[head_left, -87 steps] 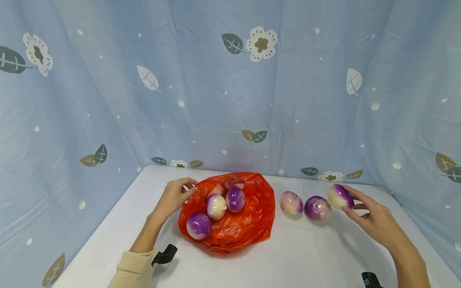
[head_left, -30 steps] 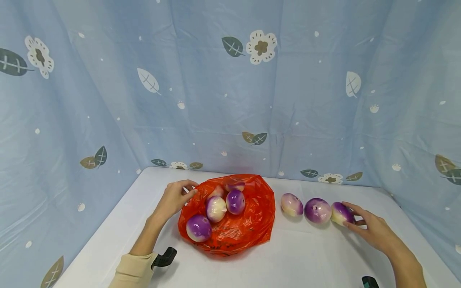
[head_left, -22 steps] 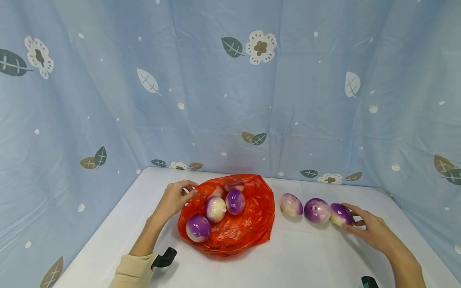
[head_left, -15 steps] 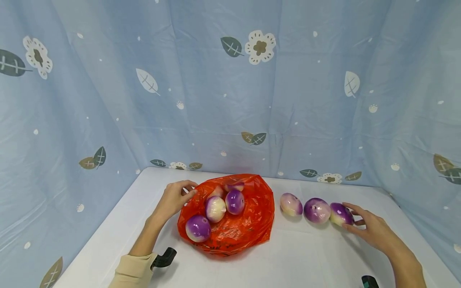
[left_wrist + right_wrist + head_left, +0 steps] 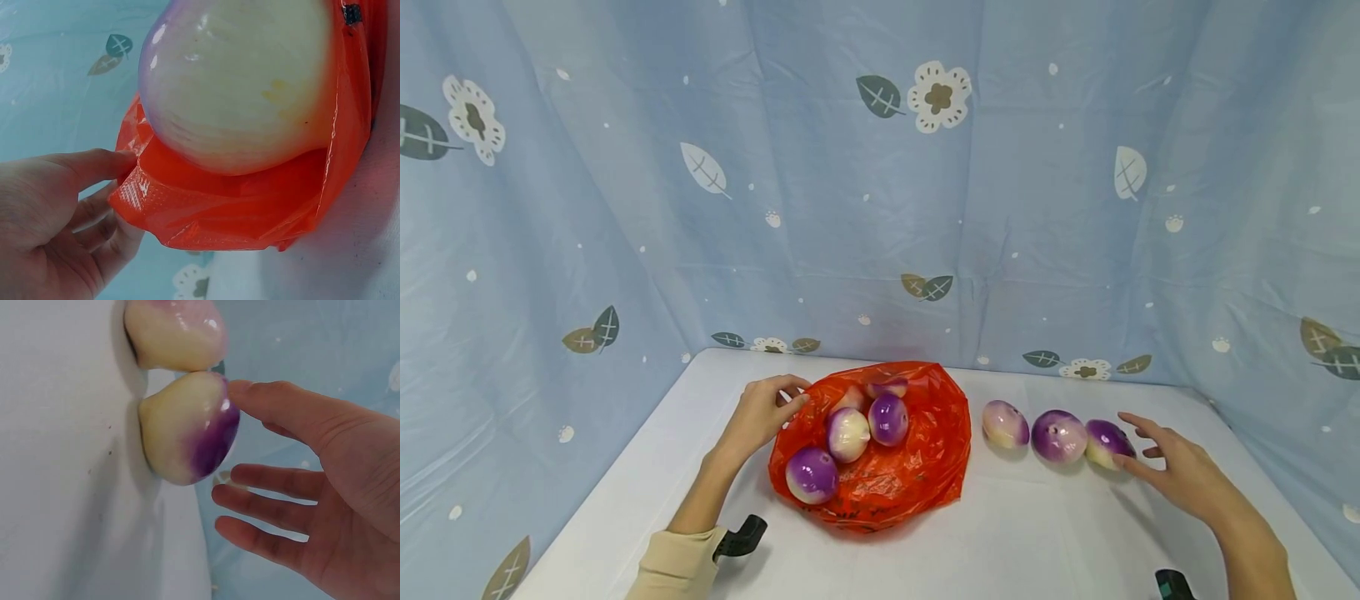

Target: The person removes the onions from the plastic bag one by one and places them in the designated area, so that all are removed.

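Onions and two bare hands on a white worktop (image 5: 1015,533), seen from a head camera, with a pale blue curtain (image 5: 880,183) printed with leaves and flowers hung behind and to both sides.

Left of centre lies an orange plastic bag (image 5: 910,475), open at the top. Four purple and white onions sit inside it; the nearest onion in the bag (image 5: 812,474) lies at the front left. The left hand (image 5: 763,410) is at the bag's left rim, and the wrist view shows its grip as a pinch: thumb and curled fingers (image 5: 94,165) hold the folded orange edge, with a pale onion bulging just above.

To the right of the bag, three onions stand in a row on the worktop, close together. The left onion (image 5: 1006,423) is mostly pale, the middle onion (image 5: 1058,436) mostly purple, and the right onion (image 5: 1106,442) purple above and cream below. The right onion touches the middle one.

The right hand (image 5: 1180,475) is just beside the right onion, on its far side from the bag. Its grip is wide, holding nothing: fingers straight and spread, palm turned toward the onion. In the wrist view the thumb tip (image 5: 250,394) reaches the onion's purple side, though contact cannot be made out for certain, and the other fingers are apart from it.

A cream sleeve (image 5: 677,562) covers the left forearm.
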Motion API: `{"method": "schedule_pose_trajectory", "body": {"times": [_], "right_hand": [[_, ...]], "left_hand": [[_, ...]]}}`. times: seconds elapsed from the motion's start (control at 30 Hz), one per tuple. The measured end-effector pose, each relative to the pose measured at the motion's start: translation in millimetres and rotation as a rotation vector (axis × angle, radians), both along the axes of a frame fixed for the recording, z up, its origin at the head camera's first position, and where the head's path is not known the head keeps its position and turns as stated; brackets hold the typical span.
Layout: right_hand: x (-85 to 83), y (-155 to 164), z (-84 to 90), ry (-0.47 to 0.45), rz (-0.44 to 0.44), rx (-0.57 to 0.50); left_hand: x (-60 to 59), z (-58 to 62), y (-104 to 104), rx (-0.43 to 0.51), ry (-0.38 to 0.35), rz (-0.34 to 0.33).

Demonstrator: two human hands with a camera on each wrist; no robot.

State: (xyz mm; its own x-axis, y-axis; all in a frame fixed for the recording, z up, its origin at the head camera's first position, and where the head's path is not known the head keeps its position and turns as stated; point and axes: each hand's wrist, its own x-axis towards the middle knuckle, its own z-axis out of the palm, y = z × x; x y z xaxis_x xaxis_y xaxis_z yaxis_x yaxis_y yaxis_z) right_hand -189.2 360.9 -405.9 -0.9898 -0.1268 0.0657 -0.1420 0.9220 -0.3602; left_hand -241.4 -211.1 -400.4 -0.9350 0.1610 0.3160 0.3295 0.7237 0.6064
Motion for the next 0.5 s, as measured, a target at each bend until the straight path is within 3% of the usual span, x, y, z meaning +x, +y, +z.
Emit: {"method": "schedule_pose_trajectory", "body": {"times": [0.5], "right_hand": [[8.5, -11.8, 18.1, 0.081, 0.019, 0.017]], "left_hand": [[-0.3, -1.1, 1.3, -0.009, -0.009, -0.004]]}}
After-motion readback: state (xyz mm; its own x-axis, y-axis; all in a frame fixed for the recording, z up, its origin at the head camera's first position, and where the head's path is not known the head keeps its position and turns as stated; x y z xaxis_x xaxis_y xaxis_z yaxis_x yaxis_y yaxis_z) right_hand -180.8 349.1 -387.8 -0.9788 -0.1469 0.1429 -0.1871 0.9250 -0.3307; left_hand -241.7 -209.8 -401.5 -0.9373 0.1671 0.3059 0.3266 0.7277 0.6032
